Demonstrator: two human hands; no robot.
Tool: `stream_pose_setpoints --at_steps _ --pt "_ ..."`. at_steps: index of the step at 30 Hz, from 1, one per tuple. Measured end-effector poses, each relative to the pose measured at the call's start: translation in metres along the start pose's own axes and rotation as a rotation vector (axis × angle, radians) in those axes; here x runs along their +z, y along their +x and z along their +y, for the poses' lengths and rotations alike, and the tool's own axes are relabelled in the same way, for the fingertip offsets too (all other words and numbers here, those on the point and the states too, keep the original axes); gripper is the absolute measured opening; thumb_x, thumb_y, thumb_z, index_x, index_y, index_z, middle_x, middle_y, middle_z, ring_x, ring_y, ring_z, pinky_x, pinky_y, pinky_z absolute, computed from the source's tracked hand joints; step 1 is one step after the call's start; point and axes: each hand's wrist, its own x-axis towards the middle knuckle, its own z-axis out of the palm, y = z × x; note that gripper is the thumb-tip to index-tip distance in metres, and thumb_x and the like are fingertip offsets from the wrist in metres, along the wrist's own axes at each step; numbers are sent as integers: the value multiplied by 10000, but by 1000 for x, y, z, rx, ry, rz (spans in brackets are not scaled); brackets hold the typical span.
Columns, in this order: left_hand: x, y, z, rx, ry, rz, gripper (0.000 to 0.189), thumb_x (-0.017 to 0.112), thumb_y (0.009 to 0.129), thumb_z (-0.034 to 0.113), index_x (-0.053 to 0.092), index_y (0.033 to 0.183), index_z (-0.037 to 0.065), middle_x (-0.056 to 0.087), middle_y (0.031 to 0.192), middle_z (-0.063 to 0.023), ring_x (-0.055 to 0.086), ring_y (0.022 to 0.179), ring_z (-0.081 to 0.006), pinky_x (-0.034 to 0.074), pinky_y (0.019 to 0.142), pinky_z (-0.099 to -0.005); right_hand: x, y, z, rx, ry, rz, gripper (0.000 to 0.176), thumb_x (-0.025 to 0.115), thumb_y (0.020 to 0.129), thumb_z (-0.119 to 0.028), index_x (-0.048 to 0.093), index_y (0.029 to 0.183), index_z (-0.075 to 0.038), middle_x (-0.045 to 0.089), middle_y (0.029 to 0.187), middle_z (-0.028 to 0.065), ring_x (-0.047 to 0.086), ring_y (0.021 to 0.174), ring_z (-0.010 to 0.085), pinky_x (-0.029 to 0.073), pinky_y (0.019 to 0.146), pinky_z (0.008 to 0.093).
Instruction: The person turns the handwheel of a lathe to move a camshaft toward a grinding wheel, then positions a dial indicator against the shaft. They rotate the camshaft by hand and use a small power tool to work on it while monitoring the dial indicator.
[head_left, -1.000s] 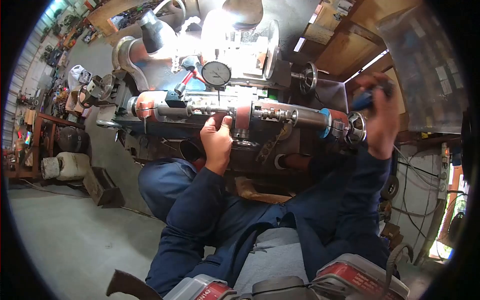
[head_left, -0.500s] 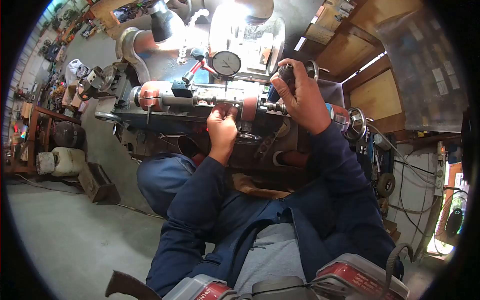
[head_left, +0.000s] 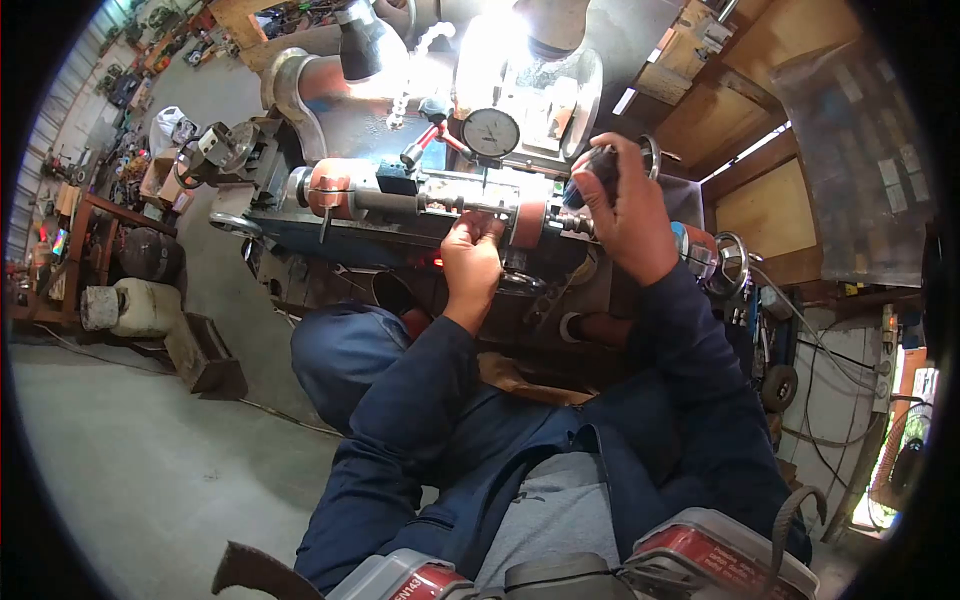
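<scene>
Left hand (head_left: 472,262): is reaching forward, fingers curling at the metal shaft (head_left: 445,204); I cannot tell its grip.
Right hand (head_left: 632,220): is tilting inward, closing around a dark tool (head_left: 597,172).
Metal shaft: is lying crosswise below the dial gauge (head_left: 490,132).

Metal shaft (head_left: 437,203): bare, stepped, stretched left to right; left hand (head_left: 472,262) at its middle, near side.
Dark tool (head_left: 603,166): partly blue, gripped in right hand (head_left: 632,210), by shaft's right part; contact hidden.
Dial gauge (head_left: 490,131): round, pale face; stem down toward shaft's middle.
</scene>
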Motion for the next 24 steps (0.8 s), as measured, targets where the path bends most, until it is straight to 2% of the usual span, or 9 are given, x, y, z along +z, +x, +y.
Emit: stream_pose_setpoints --at_steps 3,6,7,12,14,16,21,23,24 --pt "-1 0 1 -40 -32 1 158 690 941 -2 664 1096 -17 733 967 -49 643 844 -93 496 765 -246 -4 0 -13 -54 185 166 401 645 998 -233 437 1296 -63 676 948 261 674 878 474 531 712 485" --pt "-1 -4 9 21 79 34 163 709 936 27 668 1087 -18 733 954 -55 633 826 -93 493 728 -248 13 -7 7 34 -41 -34 390 647 1000 -209 442 1304 -77 703 964 189 718 856 355 555 736 409" --pt "1 -7 12 89 185 80 167 716 933 37 669 1083 -19 732 946 -58 628 819 -91 490 714 -250 3 -3 9 77 -82 -110 374 632 1009 -187 441 1312 -79 709 968 148 720 854 253 560 730 356" --pt "0 -14 37 84 452 46 174 704 957 108 681 1054 -35 727 870 -74 592 763 -81 474 662 -278 -30 -6 -5 24 370 320 317 584 1039 -215 465 1295 -70 706 980 110 674 797 182 547 694 337" --pt "-8 -2 17 79 290 -112 189 683 975 133 685 1040 -45 726 842 -83 581 736 -78 469 648 -294 -63 -22 -8 167 451 445 271 545 1057 -201 489 1287 -70 684 1002 101 575 701 90 459 557 206" --pt "-10 2 15 50 291 -153 223 653 997 165 692 1013 -54 726 802 -88 563 697 -86 466 630 -316 -90 -39 5 211 461 585 173 558 1026 -136 553 1175 -46 676 950 93 606 734 123 504 669 263" --pt "-2 -10 49 104 552 -101 256 647 1006 192 692 984 -59 676 703 -36 534 603 -88 434 561 -306 -172 -114 105 558 35 402 245 582 922 -31 644 1159 -41 672 993 93 605 737 119 504 700 277" --pt "-8 -10 33 -32 337 -140 269 637 1016 210 679 922 -39 621 655 -14 501 532 -77 385 504 -284 -181 -131 113 674 -133 336 296 596 903 -15 655 1193 -32 680 1025 100 635 786 151 518 775 293" --pt "-12 -10 28 -98 232 -158 283 632 1021 219 673 891 -29 593 631 -2 485 497 -72 361 476 -273 -184 -141 130 562 -226 256 325 594 884 16 650 1202 -22 675 1083 102 649 826 160 520 804 299"
